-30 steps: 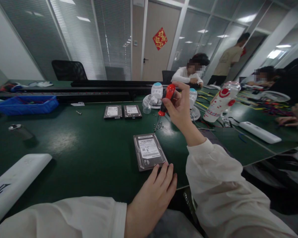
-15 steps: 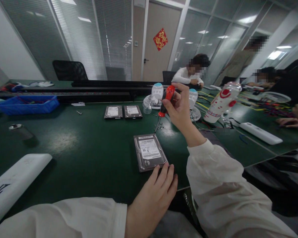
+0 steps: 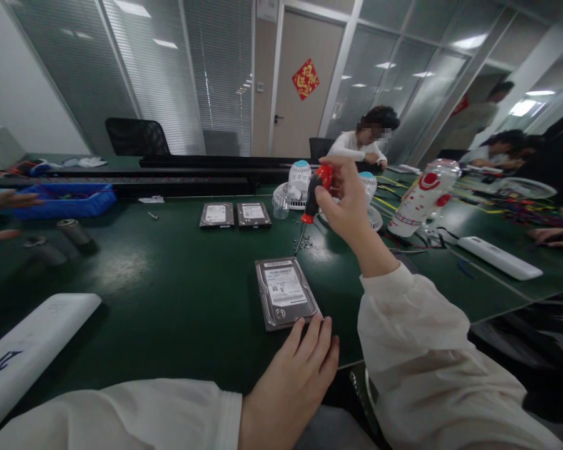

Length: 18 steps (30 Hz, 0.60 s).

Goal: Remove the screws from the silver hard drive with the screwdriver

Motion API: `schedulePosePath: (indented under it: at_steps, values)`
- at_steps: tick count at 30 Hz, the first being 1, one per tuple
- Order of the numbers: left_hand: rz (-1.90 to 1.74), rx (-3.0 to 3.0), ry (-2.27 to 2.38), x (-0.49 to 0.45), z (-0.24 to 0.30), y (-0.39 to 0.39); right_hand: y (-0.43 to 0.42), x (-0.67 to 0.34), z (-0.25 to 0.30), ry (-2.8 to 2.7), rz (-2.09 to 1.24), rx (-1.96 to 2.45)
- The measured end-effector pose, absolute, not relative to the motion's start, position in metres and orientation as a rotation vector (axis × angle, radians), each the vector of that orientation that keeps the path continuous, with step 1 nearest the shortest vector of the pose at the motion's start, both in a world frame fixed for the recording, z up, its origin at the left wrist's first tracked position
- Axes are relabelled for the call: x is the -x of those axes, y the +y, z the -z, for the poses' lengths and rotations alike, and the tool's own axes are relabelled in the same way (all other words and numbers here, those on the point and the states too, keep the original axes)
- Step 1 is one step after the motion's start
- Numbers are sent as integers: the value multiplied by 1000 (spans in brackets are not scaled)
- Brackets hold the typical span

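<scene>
A silver hard drive (image 3: 286, 292) lies label-up on the green table (image 3: 169, 294) in front of me. My left hand (image 3: 295, 381) rests flat on the table, its fingers together and touching the drive's near edge. My right hand (image 3: 344, 203) is raised beyond the drive and closed around a red-and-black screwdriver (image 3: 313, 195), whose tip points down at several loose screws (image 3: 304, 242).
Two more hard drives (image 3: 234, 214) lie farther back, beside small white fans (image 3: 300, 181) and a clear cup. A white bar (image 3: 23, 350) lies at the near left, a blue bin (image 3: 65, 200) and dark cylinders (image 3: 77, 234) at the left. Another person's hand (image 3: 0, 212) shows at the left edge. People sit to the right.
A second dark cylinder and another person's hand have appeared at the left. My hands hold almost the same places; the view has shifted slightly.
</scene>
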<state>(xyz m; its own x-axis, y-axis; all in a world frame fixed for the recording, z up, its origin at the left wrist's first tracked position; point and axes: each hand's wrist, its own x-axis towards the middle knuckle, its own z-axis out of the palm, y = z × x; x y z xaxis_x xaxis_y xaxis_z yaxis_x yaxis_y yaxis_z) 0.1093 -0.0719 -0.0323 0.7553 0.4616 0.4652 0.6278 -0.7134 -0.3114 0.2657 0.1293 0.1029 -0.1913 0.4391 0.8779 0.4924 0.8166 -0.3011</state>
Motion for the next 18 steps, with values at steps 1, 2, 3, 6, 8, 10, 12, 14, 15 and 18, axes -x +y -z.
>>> schedulePosePath:
  at_steps: [1, 2, 3, 6, 8, 10, 12, 14, 15, 18]
  values:
    - [496, 2495, -826, -109, 32, -72, 129, -265, -104, -1847, 59, 713]
    - [497, 2494, -829, -110, 33, -72, 128, -265, -106, -1873, 67, 720]
    - [497, 2493, -834, -110, 33, -72, 128, -264, -107, -1890, 87, 731]
    - [506, 2492, -842, -111, 35, -70, 127, -260, -113, -1882, 175, 760]
    - [511, 2491, -840, -112, 36, -70, 127, -258, -115, -1869, 203, 757]
    - [512, 2487, -836, -111, 37, -70, 127, -257, -117, -1877, 177, 736]
    - [517, 2483, -828, -111, 36, -70, 126, -257, -118, -1889, 135, 712]
    - [524, 2480, -820, -110, 36, -71, 125, -257, -117, -1902, 112, 692]
    - [524, 2480, -819, -110, 35, -71, 125, -258, -117, -1906, 113, 687]
    - [518, 2479, -823, -110, 35, -71, 124, -257, -118, -1900, 152, 689]
